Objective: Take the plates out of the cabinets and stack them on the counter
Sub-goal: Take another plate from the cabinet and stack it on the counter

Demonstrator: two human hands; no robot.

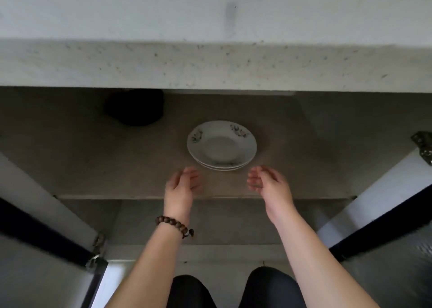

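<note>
A small stack of white ceramic plates with floral sprigs on the rim [221,145] sat on the grey-brown shelf [93,163] inside the open lower cabinet, roughly centred and a little back from the shelf's front edge. At least three rims showed at the near side of the stack, slightly offset from one another.

Both hands were in, reaching from below! The left hand [181,187] hovered just short of the stack on its near-left side, fingers [192,174] loosely curled and spread, palm turned inward, holding nothing. It was blurred, so the exact finger spacing was hard to read. A brown wooden bead bracelet [174,224] circled that wrist.

The right hand [268,184] mirrored it on the near-right side, cupped wide with the palm facing the left one, empty too. Neither hand touched the plates; a gap of bare shelf showed between the fingertips and the lowest rim.

Above the opening ran the pale speckled stone counter [210,62], its thick front edge overhanging the shelf. A dark rounded object [135,108] sat in shadow at the back left of the shelf, too dim to identify. Cabinet doors stood swung open on either side, the left door [35,226] and the right door [385,202], each white with a dark band. The person's dark trouser-clad knees [233,291] showed at the bottom edge.
</note>
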